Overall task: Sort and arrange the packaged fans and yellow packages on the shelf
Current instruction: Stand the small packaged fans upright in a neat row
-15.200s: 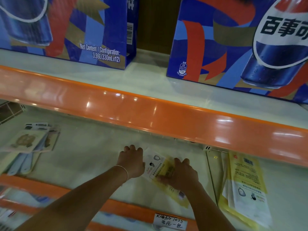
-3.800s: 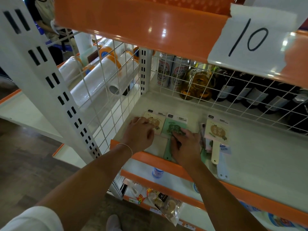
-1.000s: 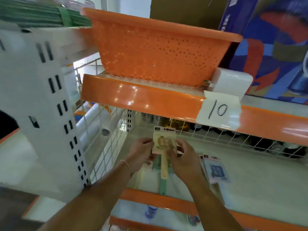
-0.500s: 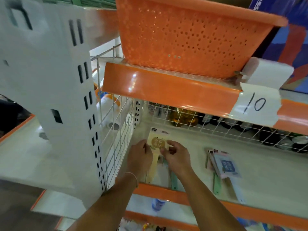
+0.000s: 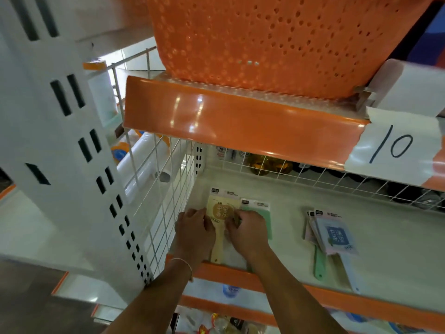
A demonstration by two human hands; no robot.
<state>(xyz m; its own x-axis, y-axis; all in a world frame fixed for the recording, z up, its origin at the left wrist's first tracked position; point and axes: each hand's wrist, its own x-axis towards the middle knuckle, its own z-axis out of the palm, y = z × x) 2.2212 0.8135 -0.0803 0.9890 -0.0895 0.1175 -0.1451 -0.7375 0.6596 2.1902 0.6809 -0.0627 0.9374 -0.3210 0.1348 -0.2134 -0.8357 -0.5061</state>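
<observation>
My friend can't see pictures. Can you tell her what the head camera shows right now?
Two hands, left hand and right hand, press a cream packaged fan flat on a white shelf, beside a green packaged fan. A fan pile lies further right; an orange basket sits on the shelf above.

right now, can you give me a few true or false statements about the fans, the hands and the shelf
1. Both hands are at the cream fan by the wire side panel. True.
2. A green fan lies right beside the cream fan, partly under the right hand. True.
3. The pile topped by the blue fan sits left of the hands. False: it lies to their right, apart from them.
4. The paper sign on the shelf edge above reads 25. False: it reads 10.
5. The left hand wears a thick black watch. False: only a thin band shows at the wrist.
</observation>
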